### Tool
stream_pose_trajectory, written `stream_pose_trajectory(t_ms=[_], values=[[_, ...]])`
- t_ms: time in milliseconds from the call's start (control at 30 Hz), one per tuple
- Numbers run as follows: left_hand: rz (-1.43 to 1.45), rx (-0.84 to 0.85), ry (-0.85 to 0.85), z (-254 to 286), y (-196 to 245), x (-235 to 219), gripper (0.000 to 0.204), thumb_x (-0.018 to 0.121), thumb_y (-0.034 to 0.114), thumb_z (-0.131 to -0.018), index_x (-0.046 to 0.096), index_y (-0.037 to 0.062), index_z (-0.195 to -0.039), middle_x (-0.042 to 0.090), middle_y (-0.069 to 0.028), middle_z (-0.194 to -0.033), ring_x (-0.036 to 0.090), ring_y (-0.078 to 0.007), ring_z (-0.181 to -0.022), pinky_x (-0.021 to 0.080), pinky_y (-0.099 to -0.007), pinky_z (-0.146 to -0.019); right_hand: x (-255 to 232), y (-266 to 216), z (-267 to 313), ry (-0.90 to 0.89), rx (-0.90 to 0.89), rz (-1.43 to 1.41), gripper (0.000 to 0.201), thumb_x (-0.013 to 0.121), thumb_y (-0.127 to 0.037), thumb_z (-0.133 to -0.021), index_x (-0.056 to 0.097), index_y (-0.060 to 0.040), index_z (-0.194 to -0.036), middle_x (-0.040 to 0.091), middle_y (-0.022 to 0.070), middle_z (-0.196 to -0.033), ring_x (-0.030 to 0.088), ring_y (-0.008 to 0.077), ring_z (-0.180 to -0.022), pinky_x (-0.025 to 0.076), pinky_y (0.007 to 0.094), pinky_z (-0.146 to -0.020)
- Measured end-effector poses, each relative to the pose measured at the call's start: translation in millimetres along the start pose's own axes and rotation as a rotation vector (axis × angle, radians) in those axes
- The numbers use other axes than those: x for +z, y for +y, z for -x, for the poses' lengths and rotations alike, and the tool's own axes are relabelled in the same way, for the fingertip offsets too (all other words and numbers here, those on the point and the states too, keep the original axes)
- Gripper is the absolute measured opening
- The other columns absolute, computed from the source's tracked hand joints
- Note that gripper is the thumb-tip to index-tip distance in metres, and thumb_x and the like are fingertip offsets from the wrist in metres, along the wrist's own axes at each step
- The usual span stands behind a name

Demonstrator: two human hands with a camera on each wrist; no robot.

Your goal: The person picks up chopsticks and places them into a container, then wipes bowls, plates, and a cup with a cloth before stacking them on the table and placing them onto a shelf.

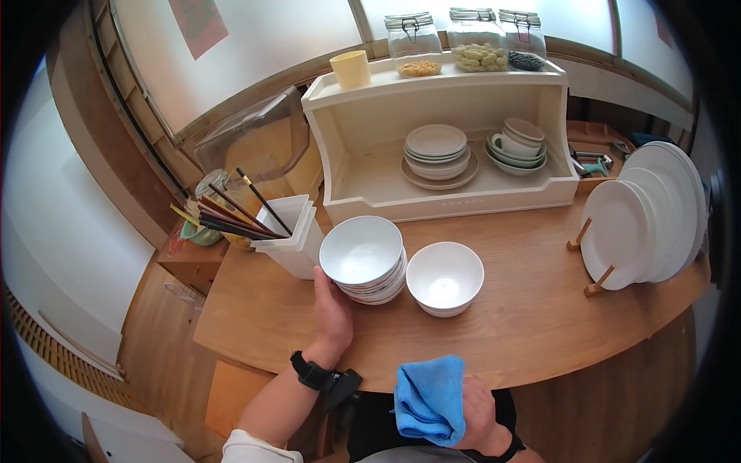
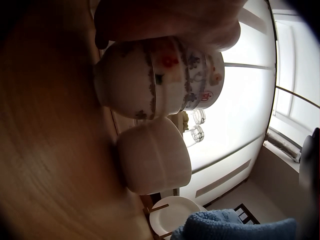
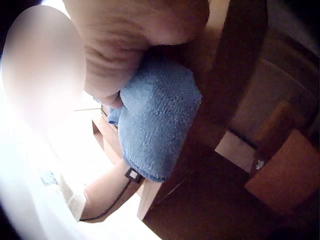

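My left hand (image 1: 333, 315) rests along the left side of a stack of bowls (image 1: 363, 251), its palm and fingers against the outer walls. In the left wrist view the stacked bowls (image 2: 165, 75) show floral patterns on their sides. A plain white bowl (image 1: 445, 278) stands just right of the stack, with another rim-like base below it. Near the table's front edge, my right hand (image 1: 480, 413) grips a folded blue cloth (image 1: 429, 401). The right wrist view shows the cloth (image 3: 160, 115) bunched under the fingers, which are partly hidden.
Behind the bowls is a cream shelf (image 1: 440, 202) with stacked dishes, and jars (image 1: 478, 46) on top. A white container (image 1: 297, 239) of chopsticks stands left of the stack. White plates (image 1: 617, 231) lean in a wooden rack at the right of the table (image 1: 532, 309).
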State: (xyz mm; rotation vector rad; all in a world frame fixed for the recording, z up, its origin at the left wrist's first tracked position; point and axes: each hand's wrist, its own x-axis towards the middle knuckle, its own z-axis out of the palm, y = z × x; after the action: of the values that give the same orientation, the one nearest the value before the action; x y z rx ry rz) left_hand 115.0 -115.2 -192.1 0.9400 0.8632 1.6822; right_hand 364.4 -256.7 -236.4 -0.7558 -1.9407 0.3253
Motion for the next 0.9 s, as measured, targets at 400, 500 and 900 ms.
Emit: stream_pose_trajectory(t_ms=[400,500,900], values=[[-0.224,-0.106,-0.189,101.9,11.6,34.9,0.049,0.049,0.016,-0.097,0.033,-0.0020,-0.140,0.040,-0.0149,-0.140,0.037,-0.0233,-0.132,0.032,-0.0386,-0.108,-104.5,50.3,-122.6,0.216,0.631,-0.641,0.032,0.062,-0.011,-0.090,0.056,-0.0007,-0.120,0.062,0.0074,-0.111,0.059,0.0167,-0.102,0.047,0.0317,-0.091],[-0.185,-0.200,-0.179,95.4,1.0,68.4,0.059,0.052,0.013,-0.095,0.024,-0.0039,-0.144,0.034,-0.0167,-0.145,0.033,-0.0246,-0.135,0.028,-0.0379,-0.111,-85.2,85.1,-154.6,0.108,0.801,-0.782,0.030,0.064,-0.016,-0.090,0.059,-0.0009,-0.115,0.064,0.0063,-0.107,0.061,0.0152,-0.098,0.049,0.0303,-0.087],[-0.468,-0.058,-0.088,66.0,-32.2,100.5,0.062,0.062,0.028,-0.092,0.038,-0.0050,-0.138,0.040,-0.0134,-0.131,0.043,-0.0195,-0.119,0.039,-0.0333,-0.100,-85.7,77.7,-120.6,0.261,0.942,-0.916,0.033,0.056,-0.019,-0.093,0.053,0.0003,-0.120,0.062,0.0115,-0.111,0.063,0.0202,-0.097,0.053,0.0329,-0.085]])
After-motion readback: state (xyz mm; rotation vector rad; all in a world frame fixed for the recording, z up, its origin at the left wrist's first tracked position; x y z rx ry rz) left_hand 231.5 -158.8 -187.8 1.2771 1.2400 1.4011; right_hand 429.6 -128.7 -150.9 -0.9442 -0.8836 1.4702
